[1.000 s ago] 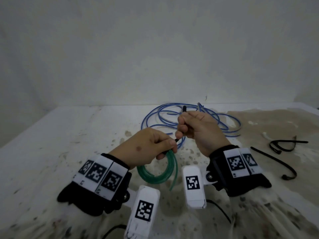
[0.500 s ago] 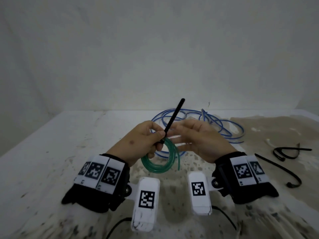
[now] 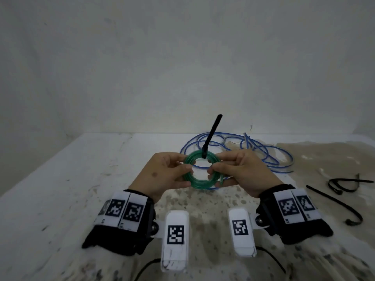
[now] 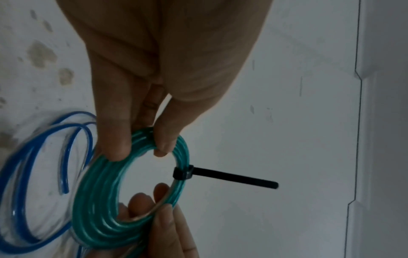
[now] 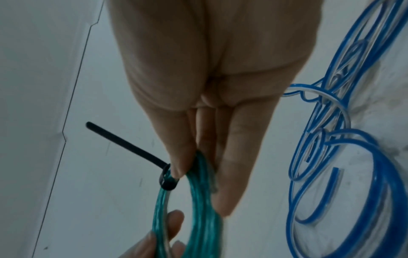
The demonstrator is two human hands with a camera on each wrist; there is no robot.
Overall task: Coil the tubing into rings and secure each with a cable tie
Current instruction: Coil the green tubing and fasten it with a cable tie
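A green tubing coil point(image 3: 199, 182) is held up flat above the table between both hands. My left hand point(image 3: 168, 175) pinches its left side, thumb on top, also seen in the left wrist view on the coil point(image 4: 99, 200). My right hand point(image 3: 237, 172) pinches the right side of the coil point(image 5: 198, 200). A black cable tie point(image 3: 211, 134) is cinched round the far side of the ring, its tail sticking up and away point(image 4: 232, 179) point(image 5: 123, 144). Loose blue tubing point(image 3: 261, 151) lies in a tangle on the table behind the hands.
Two spare black cable ties point(image 3: 336, 203) point(image 3: 345, 184) lie on the stained white table point(image 3: 60, 189) to the right. A pale wall point(image 3: 182, 67) rises just behind the blue tubing.
The right hand let go of the cable tie's tail and moved to the coil's right side. The coil turned from hanging edge-on to lying flat between both hands, raised slightly.
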